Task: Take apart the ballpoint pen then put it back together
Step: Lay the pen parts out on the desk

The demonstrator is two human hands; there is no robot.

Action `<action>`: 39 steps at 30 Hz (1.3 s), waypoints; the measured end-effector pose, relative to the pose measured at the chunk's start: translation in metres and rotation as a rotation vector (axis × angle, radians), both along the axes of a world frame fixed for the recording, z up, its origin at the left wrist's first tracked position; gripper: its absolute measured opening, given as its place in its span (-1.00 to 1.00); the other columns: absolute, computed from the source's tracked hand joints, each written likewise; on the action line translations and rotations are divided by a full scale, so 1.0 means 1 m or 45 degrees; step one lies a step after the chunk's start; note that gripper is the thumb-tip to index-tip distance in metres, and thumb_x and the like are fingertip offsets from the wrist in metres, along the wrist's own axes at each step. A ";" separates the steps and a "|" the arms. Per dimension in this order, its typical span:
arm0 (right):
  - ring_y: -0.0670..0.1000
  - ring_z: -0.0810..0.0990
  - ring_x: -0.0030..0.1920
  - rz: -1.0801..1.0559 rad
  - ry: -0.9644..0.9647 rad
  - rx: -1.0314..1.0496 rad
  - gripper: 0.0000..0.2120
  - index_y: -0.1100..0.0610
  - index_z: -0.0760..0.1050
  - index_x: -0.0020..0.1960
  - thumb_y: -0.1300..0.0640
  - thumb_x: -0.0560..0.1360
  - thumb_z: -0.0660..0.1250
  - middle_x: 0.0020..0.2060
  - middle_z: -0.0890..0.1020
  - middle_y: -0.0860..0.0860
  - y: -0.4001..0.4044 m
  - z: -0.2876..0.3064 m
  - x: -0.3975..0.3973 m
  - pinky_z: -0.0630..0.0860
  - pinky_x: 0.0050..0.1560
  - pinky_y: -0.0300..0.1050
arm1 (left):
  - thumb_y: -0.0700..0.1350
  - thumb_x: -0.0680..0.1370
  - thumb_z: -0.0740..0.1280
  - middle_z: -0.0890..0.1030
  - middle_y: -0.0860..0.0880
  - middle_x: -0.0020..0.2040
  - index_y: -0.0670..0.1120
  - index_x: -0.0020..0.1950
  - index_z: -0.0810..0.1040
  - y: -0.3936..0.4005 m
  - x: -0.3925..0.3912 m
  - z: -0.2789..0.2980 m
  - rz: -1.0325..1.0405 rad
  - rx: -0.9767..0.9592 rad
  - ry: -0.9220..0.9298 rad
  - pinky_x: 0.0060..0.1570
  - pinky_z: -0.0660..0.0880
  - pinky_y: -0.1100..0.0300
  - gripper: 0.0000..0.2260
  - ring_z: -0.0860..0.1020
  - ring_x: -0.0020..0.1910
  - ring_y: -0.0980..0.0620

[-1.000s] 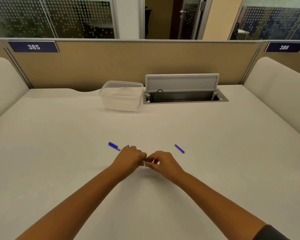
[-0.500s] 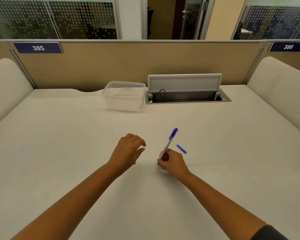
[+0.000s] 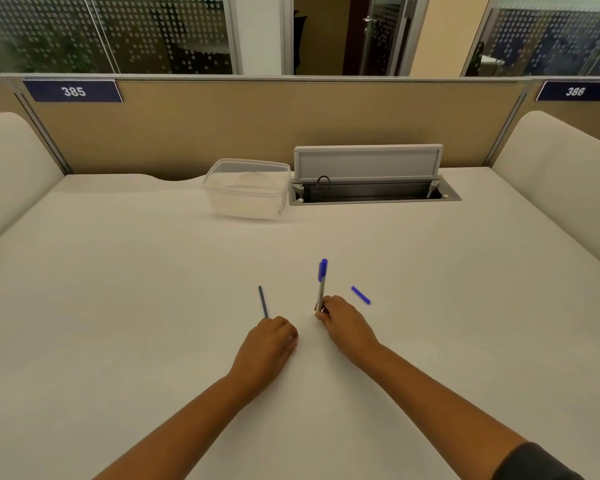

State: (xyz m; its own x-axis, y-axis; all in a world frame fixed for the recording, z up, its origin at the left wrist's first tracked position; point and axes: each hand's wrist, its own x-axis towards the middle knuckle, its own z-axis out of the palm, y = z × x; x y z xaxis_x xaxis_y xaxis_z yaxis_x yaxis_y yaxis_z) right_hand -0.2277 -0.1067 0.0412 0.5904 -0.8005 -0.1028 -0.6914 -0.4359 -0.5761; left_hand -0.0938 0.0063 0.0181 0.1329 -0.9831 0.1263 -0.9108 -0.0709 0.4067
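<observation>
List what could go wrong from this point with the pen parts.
1. The thin refill sticks out of the left hand, pinched only at its near end; it may bend or slip.
2. The small blue piece lies loose on the desk beside the right hand, which holds the barrel upright; a knock might roll it away.

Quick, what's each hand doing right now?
Left hand: closed on the thin refill, which sticks out past the fingers.
Right hand: closed on the pen barrel, held upright.
</observation>
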 end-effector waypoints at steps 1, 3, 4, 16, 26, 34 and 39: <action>0.07 0.57 0.02 -0.007 0.001 -0.001 -0.75 0.16 0.45 0.17 0.07 0.59 0.15 0.09 0.55 0.11 -0.001 0.000 -0.001 0.49 0.09 -0.10 | -0.03 0.53 0.24 0.59 -0.04 0.11 -0.07 0.13 0.53 0.001 0.001 -0.003 0.017 -0.002 -0.019 0.05 0.41 0.20 -0.77 0.52 0.09 -0.04; 0.07 0.57 0.03 -0.003 0.014 -0.008 -0.75 0.15 0.46 0.17 0.05 0.58 0.16 0.10 0.56 0.09 -0.003 0.001 -0.002 0.50 0.10 -0.09 | 0.10 0.51 0.16 0.58 -0.03 0.17 -0.05 0.20 0.50 0.004 0.002 -0.004 0.036 0.017 -0.040 0.12 0.41 0.15 -0.64 0.52 0.15 -0.03; 0.07 0.58 0.03 0.011 0.040 -0.005 -0.74 0.14 0.46 0.17 0.04 0.58 0.16 0.10 0.57 0.08 -0.003 0.003 -0.002 0.51 0.09 -0.08 | 0.16 0.50 0.08 0.57 -0.02 0.19 -0.04 0.22 0.49 0.005 0.003 -0.005 0.026 0.026 -0.039 0.15 0.39 0.15 -0.56 0.51 0.18 -0.02; 0.01 0.58 0.06 -0.084 -0.209 0.092 -0.74 0.15 0.45 0.19 0.05 0.57 0.18 0.09 0.62 0.07 -0.005 0.015 0.000 0.47 0.04 -0.18 | 0.09 0.47 0.32 0.61 -0.02 0.13 -0.01 0.22 0.52 -0.029 -0.020 0.013 0.213 -0.008 -0.119 0.15 0.34 0.05 -0.64 0.48 0.20 -0.06; -0.04 0.55 -0.14 -0.288 -0.501 0.130 -0.89 0.03 0.47 -0.03 0.03 0.56 0.20 -0.14 0.58 -0.08 -0.017 0.021 -0.021 0.55 -0.05 -0.08 | 0.00 0.55 0.22 0.61 0.01 0.01 0.00 0.05 0.60 -0.058 -0.020 0.025 0.381 0.095 -0.057 0.10 0.24 0.10 -0.80 0.48 0.07 -0.01; 0.07 0.57 -0.06 -0.151 0.142 -0.010 -0.72 0.11 0.42 0.03 -0.07 0.58 0.09 -0.06 0.58 0.01 -0.011 0.006 -0.024 0.42 -0.09 -0.08 | 0.00 0.54 0.24 0.63 -0.09 -0.01 -0.06 0.07 0.60 -0.092 0.031 0.052 0.526 -0.007 -0.024 0.01 0.31 0.05 -0.77 0.55 0.02 -0.12; 0.00 0.47 -0.21 -0.011 0.364 0.037 -0.73 0.11 0.38 -0.02 -0.08 0.58 0.07 -0.15 0.48 0.01 -0.018 0.001 -0.013 0.39 -0.16 -0.12 | 0.01 0.55 0.22 0.65 -0.13 -0.05 -0.13 0.02 0.59 -0.133 0.084 0.084 0.720 0.017 0.122 0.06 0.34 0.03 -0.74 0.56 -0.01 -0.16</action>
